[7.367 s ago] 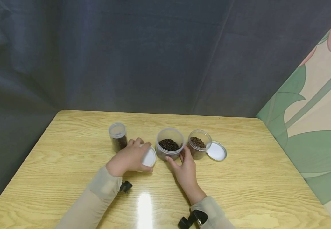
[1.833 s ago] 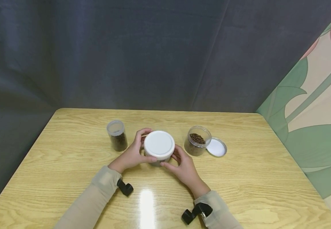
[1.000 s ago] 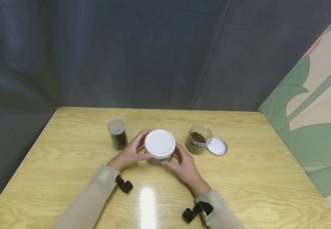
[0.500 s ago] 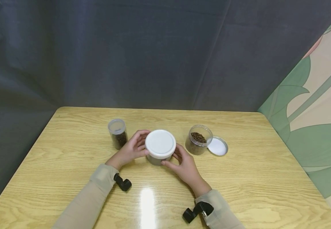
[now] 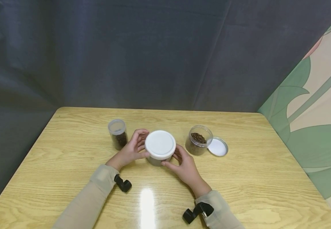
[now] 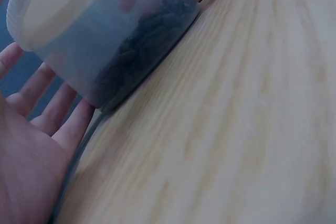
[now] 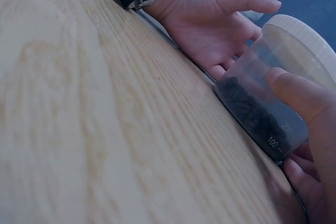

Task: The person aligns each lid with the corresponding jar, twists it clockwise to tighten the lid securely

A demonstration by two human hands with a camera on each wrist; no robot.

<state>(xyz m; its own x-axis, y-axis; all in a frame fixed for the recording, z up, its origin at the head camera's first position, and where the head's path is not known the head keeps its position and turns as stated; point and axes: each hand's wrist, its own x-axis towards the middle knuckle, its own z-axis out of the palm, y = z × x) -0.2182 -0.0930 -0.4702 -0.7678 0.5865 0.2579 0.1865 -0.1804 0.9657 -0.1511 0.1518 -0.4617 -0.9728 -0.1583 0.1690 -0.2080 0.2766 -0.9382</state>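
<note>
A squat translucent jar [image 5: 155, 161] with a ribbed white lid [image 5: 160, 143] on top stands upright on the table. Dark beans [image 7: 249, 109] cover its bottom, beside printed volume marks in the right wrist view. My right hand [image 5: 186, 167] grips the jar's right side, thumb in front and fingers round the back. At the other side is my left hand [image 5: 129, 152], its fingers spread and loose beside the jar [image 6: 113, 45]. Its thumb stands off from the lid in the right wrist view.
Left of the jar stands a tall clear container [image 5: 118, 135] of dark contents. To the right is an uncovered clear jar [image 5: 195, 148] of brown beans, with a white round lid [image 5: 218, 147] lying beside it. A dark curtain [image 5: 154, 57] hangs behind the wooden table [image 5: 254, 178].
Earlier the left hand held the white lid beside the uncovered jar; now the lid sits on the jar, which stands further left. The left fingers have since loosened from the lid; the right hand keeps its grip.
</note>
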